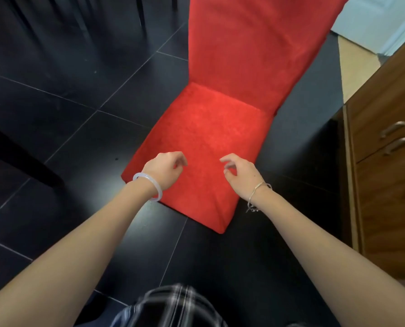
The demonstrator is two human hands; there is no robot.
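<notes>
On the dark tiled floor [67, 102], the left hand [166, 168], wearing a pale bangle [149, 185], hangs over the front of the red chair [203, 128] with its fingers loosely curled and holding nothing. The chair's seat front faces the person, and its long back runs away toward the upper right. The right hand [240, 175] is likewise loosely curled and empty, near the wooden cabinet [390, 161]; whether either hand touches the fabric is unclear.

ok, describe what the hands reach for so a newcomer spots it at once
On the black tiled floor, beside the wooden cabinet, stands a high-backed chair, with the left hand and right hand over its seat. Its bright red fabric sets it apart from the dark surroundings and brown cabinet.
</notes>
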